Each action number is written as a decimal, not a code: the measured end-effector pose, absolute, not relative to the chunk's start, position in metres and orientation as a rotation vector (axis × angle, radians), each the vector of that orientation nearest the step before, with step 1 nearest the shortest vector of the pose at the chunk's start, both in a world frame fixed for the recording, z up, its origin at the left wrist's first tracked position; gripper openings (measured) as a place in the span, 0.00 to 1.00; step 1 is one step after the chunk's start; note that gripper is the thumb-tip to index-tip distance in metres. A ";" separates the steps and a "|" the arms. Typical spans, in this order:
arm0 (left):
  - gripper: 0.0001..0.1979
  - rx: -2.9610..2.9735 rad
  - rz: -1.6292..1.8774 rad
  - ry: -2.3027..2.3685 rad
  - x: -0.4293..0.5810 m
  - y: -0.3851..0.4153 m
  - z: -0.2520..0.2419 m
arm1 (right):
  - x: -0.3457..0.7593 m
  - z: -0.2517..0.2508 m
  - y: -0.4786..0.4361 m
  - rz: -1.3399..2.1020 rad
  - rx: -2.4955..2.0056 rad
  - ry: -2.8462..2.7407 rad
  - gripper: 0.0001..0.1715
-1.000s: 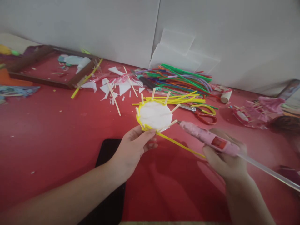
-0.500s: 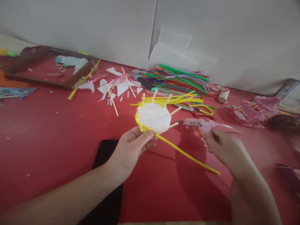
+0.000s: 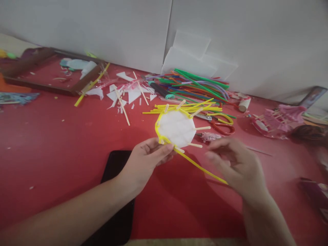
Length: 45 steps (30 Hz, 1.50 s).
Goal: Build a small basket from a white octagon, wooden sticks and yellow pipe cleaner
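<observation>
My left hand (image 3: 151, 153) pinches the lower left edge of a white disc (image 3: 176, 128) that has several short wooden sticks around its rim. A yellow pipe cleaner (image 3: 197, 164) winds past the sticks along the left and top edge, and its loose end slants down to the right. My right hand (image 3: 234, 164) is beside that loose end, thumb and fingers apart, with nothing in it that I can see. Just beyond it the pink glue gun (image 3: 210, 136) lies on the table, partly hidden by my right hand.
Scissors (image 3: 221, 123) with yellow and red handles lie behind the glue gun. Farther back are many-coloured pipe cleaners (image 3: 197, 85), white scraps (image 3: 133, 95) and a brown frame (image 3: 38, 87). A black phone-like slab (image 3: 118, 212) lies under my left forearm; a pink stick model (image 3: 279, 119) stands right.
My right hand has let go of the glue gun, which now lies on the table, and has opened closer to the disc. My left hand has shifted the disc slightly right and turned it.
</observation>
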<state>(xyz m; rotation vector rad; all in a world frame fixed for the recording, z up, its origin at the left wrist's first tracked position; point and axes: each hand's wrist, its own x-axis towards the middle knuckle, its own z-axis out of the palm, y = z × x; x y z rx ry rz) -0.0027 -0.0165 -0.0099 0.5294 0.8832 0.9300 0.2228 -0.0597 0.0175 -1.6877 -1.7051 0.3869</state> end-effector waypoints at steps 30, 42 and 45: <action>0.08 0.646 0.765 0.866 -0.004 -0.017 -0.007 | 0.205 0.016 -0.059 0.662 -1.517 -1.696 0.05; 0.04 0.409 0.682 0.804 -0.001 -0.015 0.000 | 0.197 0.013 -0.058 0.906 -1.428 -1.429 0.09; 0.13 0.481 0.742 0.715 -0.002 -0.017 0.001 | 0.195 0.013 -0.059 0.867 -1.438 -1.439 0.10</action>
